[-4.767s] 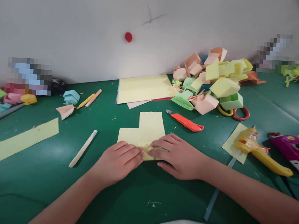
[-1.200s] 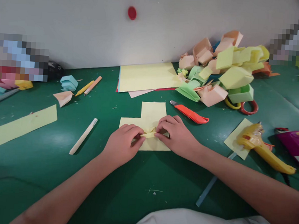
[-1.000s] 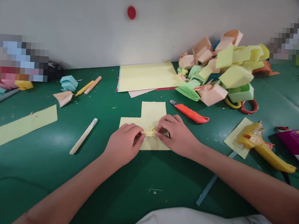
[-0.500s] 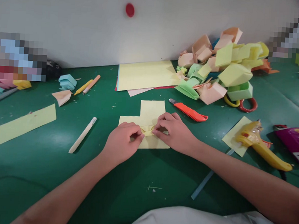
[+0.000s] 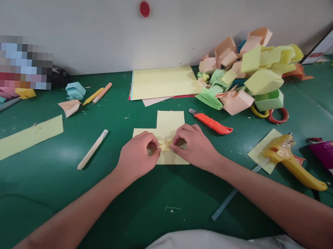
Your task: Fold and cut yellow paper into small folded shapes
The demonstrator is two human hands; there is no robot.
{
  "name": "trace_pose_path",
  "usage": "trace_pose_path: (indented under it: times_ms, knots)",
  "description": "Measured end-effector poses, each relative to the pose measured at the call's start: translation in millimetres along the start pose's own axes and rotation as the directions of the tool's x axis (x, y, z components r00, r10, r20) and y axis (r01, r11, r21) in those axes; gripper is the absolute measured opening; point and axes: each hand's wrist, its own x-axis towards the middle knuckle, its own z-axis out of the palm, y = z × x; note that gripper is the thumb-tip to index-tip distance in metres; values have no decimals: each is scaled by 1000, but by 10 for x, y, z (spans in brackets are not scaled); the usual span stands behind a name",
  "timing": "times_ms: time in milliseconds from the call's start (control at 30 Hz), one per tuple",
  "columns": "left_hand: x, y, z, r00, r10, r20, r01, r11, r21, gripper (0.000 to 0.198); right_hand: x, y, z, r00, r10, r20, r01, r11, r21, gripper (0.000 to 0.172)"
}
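my left hand (image 5: 139, 151) and right hand (image 5: 195, 147) each pinching a small folded pale-yellow paper strip (image 5: 166, 145), flat cut pale-yellow sheet (image 5: 170, 121) beneath, mid-scene on the green counter (image 5: 138, 209)

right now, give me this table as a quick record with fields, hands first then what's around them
left hand: pinches the left side of a small folded yellow strip
right hand: pinches the strip's right side
under both: pale yellow paper, stepped outline, on the green table
to the left: white stick; long pale strip
to the right: orange cutter; yellow glue gun
behind: stack of sheets, yellow on top; heap of folded paper pieces
unclear: pixelated patch, far left
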Motion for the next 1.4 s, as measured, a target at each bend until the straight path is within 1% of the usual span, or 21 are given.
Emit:
trace_pose_path:
  times_ms: [233, 367, 467, 600, 700, 767, 867, 967, 1067, 1167, 1400]
  knots:
    - [-13, 36, 16, 1000, -26, 11, 25, 998, 52, 3, 4, 14, 0, 1000, -13, 2, 13, 1000, 7, 8]
    - [-26, 47, 27, 1000, -27, -5, 27, 997, 76, 3, -2, 13, 3, 1000, -19, -20, 20, 1000, 18, 7]
    - [-31, 36, 28, 1000, -26, -17, 28, 996, 88, 3, -8, 5, -1, 999, -28, -15, 28, 999, 17, 5]
    - [-34, 2, 37, 999, 38, -8, -37, 994, 99, 10, -19, 15, 3, 998, -61, -11, 61, 998, 11, 4]
    - [-47, -33, 62, 994, 107, -23, -104, 989, 104, 8, -32, 39, 18, 996, -86, -37, 86, 996, 1, 3]
    - [-65, -64, 82, 987, 154, -44, -147, 980, 136, 6, -45, 58, 31, 991, -119, -59, 119, 993, -13, 4]
    - [-97, -120, 108, 963, 254, -85, -232, 950, 208, 10, -77, 86, 46, 972, -222, -79, 217, 974, -66, 11]
    - [-118, -167, 124, 921, 370, -117, -327, 903, 279, 11, -119, 109, 48, 933, -349, -83, 331, 928, -173, 20]
    - [-126, -179, 124, 879, 463, -111, -398, 842, 363, 13, -151, 122, 32, 900, -427, -87, 393, 881, -261, 24]
    - [-130, -162, 109, 852, 518, -77, -439, 786, 435, 18, -166, 127, 16, 888, -451, -92, 410, 866, -287, 24]
    - [-157, -107, 82, 812, 583, -35, -477, 697, 535, 24, -178, 125, 31, 901, -414, -127, 375, 893, -250, 25]
